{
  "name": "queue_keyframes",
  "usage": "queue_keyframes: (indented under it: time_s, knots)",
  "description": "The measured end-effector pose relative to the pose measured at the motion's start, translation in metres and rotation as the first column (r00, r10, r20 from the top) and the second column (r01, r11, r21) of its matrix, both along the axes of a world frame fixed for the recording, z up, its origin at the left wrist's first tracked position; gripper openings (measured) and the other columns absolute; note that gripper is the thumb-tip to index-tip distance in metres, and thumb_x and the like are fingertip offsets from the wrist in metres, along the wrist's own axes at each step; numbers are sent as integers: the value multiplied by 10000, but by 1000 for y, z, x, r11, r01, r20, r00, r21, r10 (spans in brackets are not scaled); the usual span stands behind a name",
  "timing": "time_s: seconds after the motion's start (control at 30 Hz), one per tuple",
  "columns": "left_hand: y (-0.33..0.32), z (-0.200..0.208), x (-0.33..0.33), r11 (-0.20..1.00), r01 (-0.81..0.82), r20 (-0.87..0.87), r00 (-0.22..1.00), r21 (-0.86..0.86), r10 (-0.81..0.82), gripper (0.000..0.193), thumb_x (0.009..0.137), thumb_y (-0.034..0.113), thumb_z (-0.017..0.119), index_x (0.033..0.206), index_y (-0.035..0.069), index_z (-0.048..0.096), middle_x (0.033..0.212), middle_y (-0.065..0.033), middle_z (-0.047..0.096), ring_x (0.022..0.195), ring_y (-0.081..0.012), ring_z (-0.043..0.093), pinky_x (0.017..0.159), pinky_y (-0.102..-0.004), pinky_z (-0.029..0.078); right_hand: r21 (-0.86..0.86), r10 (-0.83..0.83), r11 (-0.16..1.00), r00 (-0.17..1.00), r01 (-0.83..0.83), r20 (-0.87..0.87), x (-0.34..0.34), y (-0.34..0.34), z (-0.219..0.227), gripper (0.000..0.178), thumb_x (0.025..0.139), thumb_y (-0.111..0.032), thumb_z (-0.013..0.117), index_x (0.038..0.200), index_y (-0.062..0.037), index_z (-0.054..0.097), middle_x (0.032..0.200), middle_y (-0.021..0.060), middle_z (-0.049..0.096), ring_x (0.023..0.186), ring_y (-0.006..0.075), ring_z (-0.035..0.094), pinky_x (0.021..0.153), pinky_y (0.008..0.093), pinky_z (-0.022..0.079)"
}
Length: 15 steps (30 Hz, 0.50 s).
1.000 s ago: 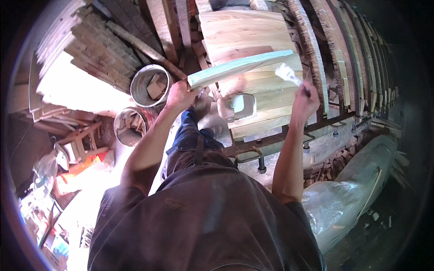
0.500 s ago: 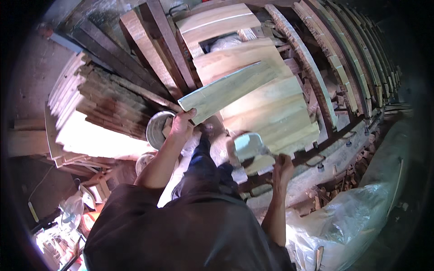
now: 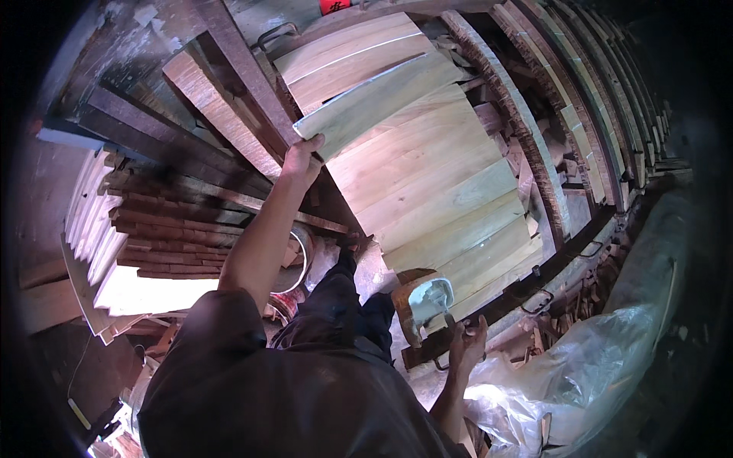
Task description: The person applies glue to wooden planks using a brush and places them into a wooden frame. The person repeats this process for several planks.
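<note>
My left hand [image 3: 304, 156] grips the near left end of a pale wooden board [image 3: 374, 95]. The board, whitish along its far edge, lies over a gap in a panel of boards [image 3: 435, 153] laid side by side. At the panel's near end stands a cut-open brown container [image 3: 412, 301] with white paste [image 3: 434, 298] inside. Just right of it is my right hand [image 3: 467, 345], its fingers curled but apart. A short handle-like piece by the container's rim lies close to those fingers; its kind is not clear.
Stacked boards [image 3: 175, 237] and dark beams [image 3: 160, 145] lie to the left, with a bucket [image 3: 304, 259] beside my legs. Long curved strips [image 3: 527, 122] run along the right. Plastic sheeting [image 3: 573, 374] and wood scraps [image 3: 588, 305] lie at the near right.
My left hand has carried the board away from me, down onto the panel's far part. The right hand has shifted lower beside the container, its fingers looser. The view has shifted too.
</note>
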<state>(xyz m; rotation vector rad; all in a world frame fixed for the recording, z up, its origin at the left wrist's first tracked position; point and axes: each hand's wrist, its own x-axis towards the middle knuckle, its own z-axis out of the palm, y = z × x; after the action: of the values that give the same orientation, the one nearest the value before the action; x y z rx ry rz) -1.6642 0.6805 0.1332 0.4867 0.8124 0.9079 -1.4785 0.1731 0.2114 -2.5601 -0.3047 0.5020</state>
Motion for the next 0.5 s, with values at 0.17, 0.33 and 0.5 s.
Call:
queue_keyframes:
  time_s: [0.17, 0.33, 0.5]
  knots:
    - [46, -41, 2, 1000, -12, 42, 999, -17, 13, 433, 845, -24, 617, 1268, -7, 525, 1234, -117, 597, 1174, -276, 547, 1041, -429, 407, -233, 23, 972, 989, 11, 143, -10, -46, 0, 528, 750, -97, 702, 1238, 11, 532, 963, 142, 605, 852, 271, 604, 803, 372, 494]
    - [59, -46, 0, 997, 33, -34, 999, -65, -35, 377, 877, -19, 588, 1250, -18, 528, 1232, -121, 590, 1160, -278, 556, 1051, -408, 408, -252, 26, 968, 991, 8, 133, -37, -75, -11, 449, 724, -61, 641, 1163, 7, 576, 1041, 174, 586, 912, 309, 593, 825, 392, 485]
    - [84, -104, -2, 986, -75, -101, 993, -149, 61, 330, 942, 14, 519, 1270, -22, 504, 1244, -142, 570, 1163, -289, 547, 1058, -453, 413, -282, -15, 959, 995, 41, 95, -47, -71, -9, 453, 711, -52, 625, 1156, 17, 576, 1021, 170, 555, 884, 305, 554, 824, 393, 464]
